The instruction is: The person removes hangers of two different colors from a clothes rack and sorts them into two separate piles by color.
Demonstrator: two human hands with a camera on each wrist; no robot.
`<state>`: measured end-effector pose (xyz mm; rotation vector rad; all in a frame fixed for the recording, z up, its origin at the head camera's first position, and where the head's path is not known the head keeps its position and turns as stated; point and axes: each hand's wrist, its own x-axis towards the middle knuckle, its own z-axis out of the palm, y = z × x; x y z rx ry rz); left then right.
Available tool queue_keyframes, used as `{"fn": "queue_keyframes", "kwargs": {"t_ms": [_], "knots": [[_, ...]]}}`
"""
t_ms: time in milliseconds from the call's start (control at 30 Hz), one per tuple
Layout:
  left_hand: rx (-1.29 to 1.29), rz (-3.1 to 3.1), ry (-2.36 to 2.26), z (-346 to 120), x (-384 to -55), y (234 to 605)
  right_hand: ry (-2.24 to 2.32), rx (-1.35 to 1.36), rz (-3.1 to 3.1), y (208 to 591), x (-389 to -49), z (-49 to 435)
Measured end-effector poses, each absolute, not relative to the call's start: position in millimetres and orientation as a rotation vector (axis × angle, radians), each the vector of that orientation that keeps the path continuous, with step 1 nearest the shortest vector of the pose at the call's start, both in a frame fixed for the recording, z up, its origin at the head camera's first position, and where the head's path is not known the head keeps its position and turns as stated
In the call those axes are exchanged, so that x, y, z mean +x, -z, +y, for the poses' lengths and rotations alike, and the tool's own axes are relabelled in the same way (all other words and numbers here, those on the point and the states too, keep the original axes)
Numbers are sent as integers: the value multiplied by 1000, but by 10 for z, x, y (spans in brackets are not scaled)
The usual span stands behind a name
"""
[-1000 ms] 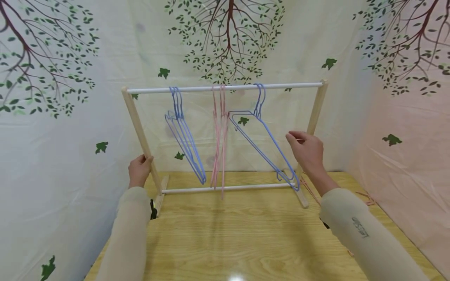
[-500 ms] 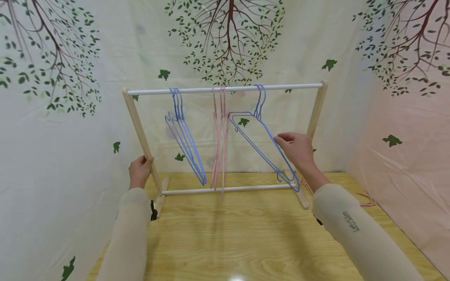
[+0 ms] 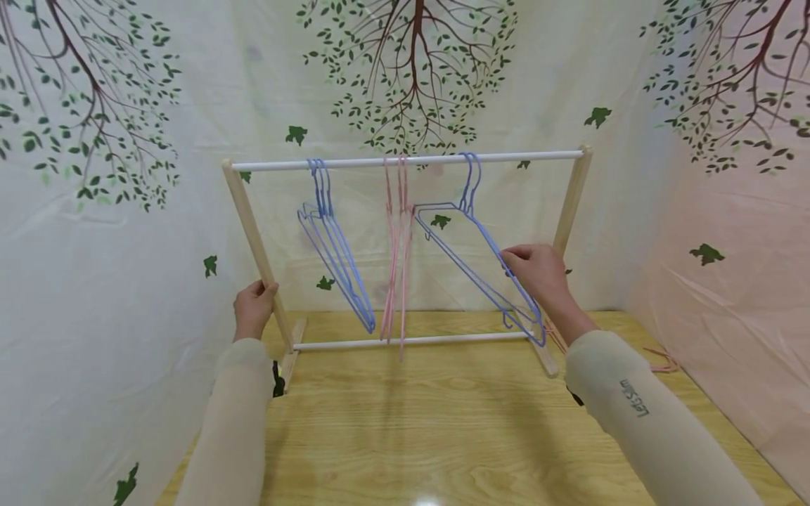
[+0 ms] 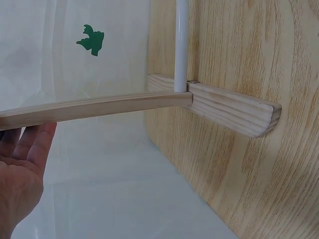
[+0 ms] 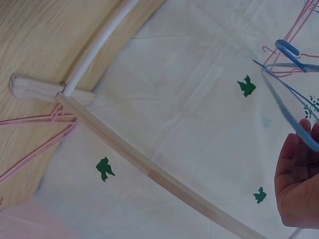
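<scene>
A small clothes rack with wooden posts and a white top rail stands on the table. My left hand grips its left wooden post; in the left wrist view the fingertips lie against that post's underside. With thumb and fingers my right hand pinches the sloping side of a blue clothes hanger, one of a pair hooked on the rail. The right wrist view has the fingers curled at the blue bar. Pink hangers hang mid-rail, and more blue hangers hang to the left.
Loose pink hangers lie on the wooden table beyond the rack's right foot. A white lower bar joins the two feet. Printed cloth sheets surround the table at the back and sides.
My right hand has moved left from beside the right post to the blue hanger and taken hold of its side. The left hand stays on the post.
</scene>
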<state>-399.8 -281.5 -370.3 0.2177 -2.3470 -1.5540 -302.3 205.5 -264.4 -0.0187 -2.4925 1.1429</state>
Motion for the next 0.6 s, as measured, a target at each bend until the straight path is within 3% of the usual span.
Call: {"fn": "queue_keyframes", "kwargs": {"t_ms": [600], "knots": [[193,-2352,1499,-2840,-3971,3683,-1310,-75,-2330,2626,-2991,2125]]}}
